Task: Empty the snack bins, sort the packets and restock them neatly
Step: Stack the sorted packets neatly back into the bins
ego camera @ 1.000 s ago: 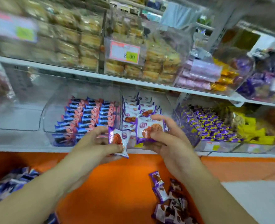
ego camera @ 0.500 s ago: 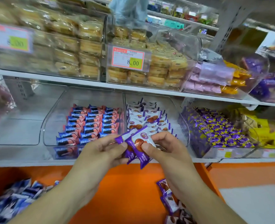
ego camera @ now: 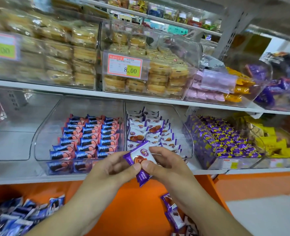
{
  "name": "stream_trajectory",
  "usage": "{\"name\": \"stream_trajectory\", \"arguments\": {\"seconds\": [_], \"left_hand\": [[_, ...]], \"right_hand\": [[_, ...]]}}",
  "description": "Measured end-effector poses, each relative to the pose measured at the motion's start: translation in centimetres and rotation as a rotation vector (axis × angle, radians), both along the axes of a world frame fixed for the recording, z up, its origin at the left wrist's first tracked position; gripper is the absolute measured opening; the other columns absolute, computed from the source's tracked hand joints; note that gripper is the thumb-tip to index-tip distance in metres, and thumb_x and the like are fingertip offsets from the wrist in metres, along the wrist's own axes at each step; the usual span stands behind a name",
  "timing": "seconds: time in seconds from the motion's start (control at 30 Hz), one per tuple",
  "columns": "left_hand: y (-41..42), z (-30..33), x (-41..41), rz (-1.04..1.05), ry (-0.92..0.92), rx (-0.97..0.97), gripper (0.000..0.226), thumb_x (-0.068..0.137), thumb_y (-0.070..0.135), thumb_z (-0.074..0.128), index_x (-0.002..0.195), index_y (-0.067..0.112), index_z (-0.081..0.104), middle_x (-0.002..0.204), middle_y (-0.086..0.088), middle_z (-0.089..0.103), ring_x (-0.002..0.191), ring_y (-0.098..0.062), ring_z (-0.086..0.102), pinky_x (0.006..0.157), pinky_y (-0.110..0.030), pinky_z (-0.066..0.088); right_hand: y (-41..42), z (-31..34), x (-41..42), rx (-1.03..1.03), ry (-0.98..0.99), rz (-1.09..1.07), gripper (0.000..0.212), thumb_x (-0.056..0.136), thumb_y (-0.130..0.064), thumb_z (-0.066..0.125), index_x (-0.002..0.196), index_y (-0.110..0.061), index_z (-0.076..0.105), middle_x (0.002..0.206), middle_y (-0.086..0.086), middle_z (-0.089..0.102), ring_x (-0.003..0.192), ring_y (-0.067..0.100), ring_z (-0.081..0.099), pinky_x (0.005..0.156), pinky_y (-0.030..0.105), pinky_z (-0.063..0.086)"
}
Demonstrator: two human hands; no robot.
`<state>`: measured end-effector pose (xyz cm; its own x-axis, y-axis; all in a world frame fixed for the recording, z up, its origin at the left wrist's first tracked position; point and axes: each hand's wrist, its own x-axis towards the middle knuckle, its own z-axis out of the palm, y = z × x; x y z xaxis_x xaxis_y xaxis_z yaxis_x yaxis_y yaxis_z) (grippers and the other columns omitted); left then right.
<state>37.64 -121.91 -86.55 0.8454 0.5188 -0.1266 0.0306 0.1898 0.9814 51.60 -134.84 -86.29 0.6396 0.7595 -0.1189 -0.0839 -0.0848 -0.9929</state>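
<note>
A white metal shop shelf (ego camera: 106,177) is seen from above, carrying a row of clear plastic bins. The clear bin (ego camera: 186,133) directly ahead is partly filled with rows of white-and-purple biscuit packets (ego camera: 151,132); to its left, a bin of blue-and-pink packets (ego camera: 89,135) is already lined up. Just in front of the partly filled bin, a small stack of white-and-purple packets (ego camera: 140,160) is pinched from both sides. The left hand (ego camera: 110,169) grips the stack's left edge, and the right hand (ego camera: 166,164) grips its right edge, thumbs meeting on the lower face. The stack's long axis is tilted, running from upper left to lower right. The bin lies straight beyond the fingers, slightly nearer the right hand. More loose packets (ego camera: 173,213) lie below.
</note>
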Motion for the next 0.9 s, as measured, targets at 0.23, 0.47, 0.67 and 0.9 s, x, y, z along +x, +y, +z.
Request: {"name": "stream_trajectory", "arguments": {"seconds": [0.23, 0.47, 0.67, 0.9], "left_hand": [[3.6, -0.3, 2.5, -0.046, 0.139, 0.514, 0.055, 0.09, 0.049, 0.071, 0.14, 0.056, 0.052, 0.145, 0.037, 0.046, 0.128, 0.013, 0.048, 0.108, -0.022, 0.039], [6.6, -3.6, 4.4, -0.067, 0.331, 1.144, 0.079, 0.102, 0.053, 0.048, 0.16, 0.051, -0.004, 0.158, 0.042, -0.024, 0.15, 0.009, 0.002, 0.119, -0.018, 0.003], [7.2, -4.3, 4.6, -0.034, 0.309, 1.18, 0.076, 0.102, 0.055, 0.044, 0.157, 0.057, -0.009, 0.154, 0.047, -0.025, 0.149, 0.015, -0.01, 0.119, -0.017, -0.003], [7.2, -4.7, 4.5, -0.04, 0.307, 1.193, 0.079, 0.102, 0.055, 0.045, 0.152, 0.062, -0.016, 0.15, 0.049, -0.03, 0.149, 0.015, -0.011, 0.123, -0.021, 0.0]], "right_hand": [[0.3, 1.3, 5.0, -0.1, -0.274, -0.055, 0.035, 0.083, -0.025, 0.089, 0.115, -0.022, 0.075, 0.111, -0.003, 0.079, 0.105, 0.014, 0.074, 0.091, 0.032, 0.059], [4.1, 0.8, 15.3, -0.549, -0.854, -0.063, 0.048, 0.081, -0.043, 0.088, 0.123, -0.036, 0.065, 0.125, -0.014, 0.059, 0.11, 0.004, 0.056, 0.076, 0.013, 0.043], [7.8, -1.8, 18.3, -0.577, -0.98, 0.091, 0.057, 0.079, -0.044, 0.09, 0.131, -0.036, 0.067, 0.136, -0.007, 0.054, 0.125, 0.011, 0.054, 0.104, 0.027, 0.046], [8.0, -3.9, 18.6, -0.484, -0.96, -0.062, 0.057, 0.08, -0.035, 0.091, 0.132, -0.036, 0.066, 0.13, -0.016, 0.061, 0.121, 0.006, 0.056, 0.104, 0.026, 0.047]]}}
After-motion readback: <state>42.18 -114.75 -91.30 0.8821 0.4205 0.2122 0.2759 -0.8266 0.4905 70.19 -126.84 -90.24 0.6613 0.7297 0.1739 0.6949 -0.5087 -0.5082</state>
